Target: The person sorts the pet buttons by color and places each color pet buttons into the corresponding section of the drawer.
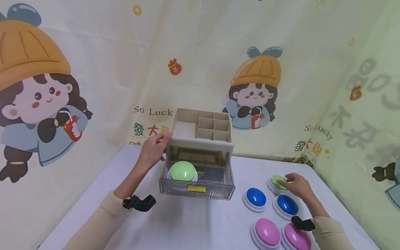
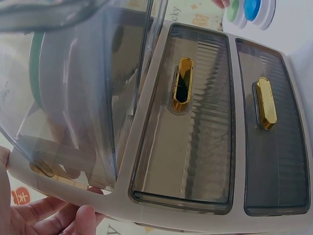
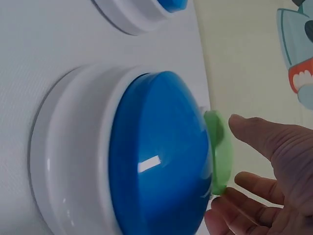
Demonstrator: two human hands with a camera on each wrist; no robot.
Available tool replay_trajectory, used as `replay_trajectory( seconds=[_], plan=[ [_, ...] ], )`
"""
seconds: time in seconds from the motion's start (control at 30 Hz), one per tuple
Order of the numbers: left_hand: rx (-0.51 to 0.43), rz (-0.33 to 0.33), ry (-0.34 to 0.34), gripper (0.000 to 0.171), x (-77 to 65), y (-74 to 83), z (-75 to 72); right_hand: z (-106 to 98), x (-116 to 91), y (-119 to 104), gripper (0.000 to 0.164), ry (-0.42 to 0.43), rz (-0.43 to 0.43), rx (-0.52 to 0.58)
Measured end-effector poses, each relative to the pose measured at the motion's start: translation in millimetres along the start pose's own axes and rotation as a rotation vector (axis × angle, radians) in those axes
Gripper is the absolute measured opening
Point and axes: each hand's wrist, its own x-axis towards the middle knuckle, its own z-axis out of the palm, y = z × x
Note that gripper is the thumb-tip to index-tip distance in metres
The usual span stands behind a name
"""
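Note:
A beige drawer organizer [image 1: 200,145] stands on the table, its clear top drawer [image 1: 222,191] pulled out. Inside that drawer, at the left, sits a large green-domed button [image 1: 182,171]. My left hand [image 1: 153,149] rests against the organizer's left side near the top, as the left wrist view [image 2: 49,215] also shows. Over on the right, my right hand [image 1: 297,185] hovers at another green-domed button [image 1: 276,183] with a white base. In the right wrist view, thumb and fingers spread apart beside the green dome [image 3: 222,152]; contact is hard to tell.
Two blue buttons [image 1: 256,198] and two pink buttons [image 1: 267,232] lie on the white table nearer to me. Lower drawers with gold handles [image 2: 183,83] are closed. The organizer's top has several small compartments [image 1: 206,123]. A printed cloth [image 1: 193,83] hangs behind the table.

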Motion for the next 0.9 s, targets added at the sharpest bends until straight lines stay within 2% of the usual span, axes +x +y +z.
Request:
replay_trajectory(
  seconds=[0.23, 0.57, 0.9],
  plan=[
    [-0.002, 0.013, -0.001, 0.057, -1.0, 1.5, -0.8, 5, 1, 4, 0.093, -0.04, 0.024, -0.019],
    [-0.003, 0.015, 0.0, 0.058, -1.0, 2.1, -1.0, 12, 8, 6, 0.104, -0.055, 0.0, -0.053],
    [0.002, 0.0, 0.005, 0.057, -0.1, -0.3, 1.1, 16, 6, 7, 0.103, -0.039, 0.008, -0.036]
  ],
)
